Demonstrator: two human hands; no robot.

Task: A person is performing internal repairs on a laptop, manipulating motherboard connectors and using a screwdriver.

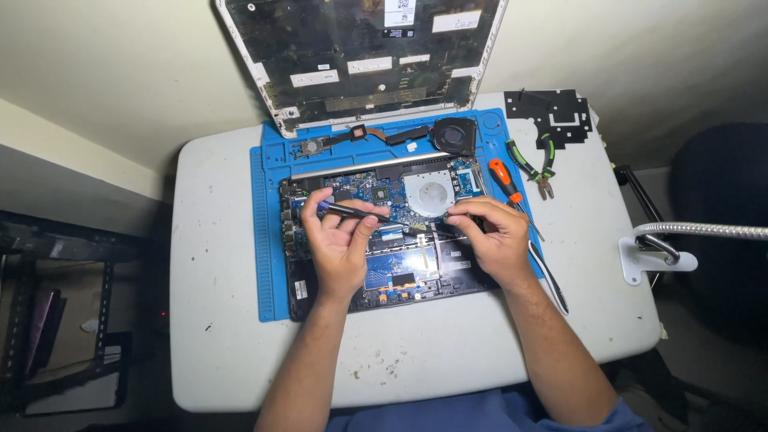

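With our left hand (340,244) holding the blue-handled screwdriver (348,210) in its grip, our right hand (492,236) pinches at the laptop board (384,192), so we should keep the tip square and press lightly.

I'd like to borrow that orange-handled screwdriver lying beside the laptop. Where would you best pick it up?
Probably by the thick orange handle of the screwdriver, coming from above and the right. The handle lies flat on the blue mat, its upper end free. The thin shaft runs down beside the right hand, so keep your fingers off that end.
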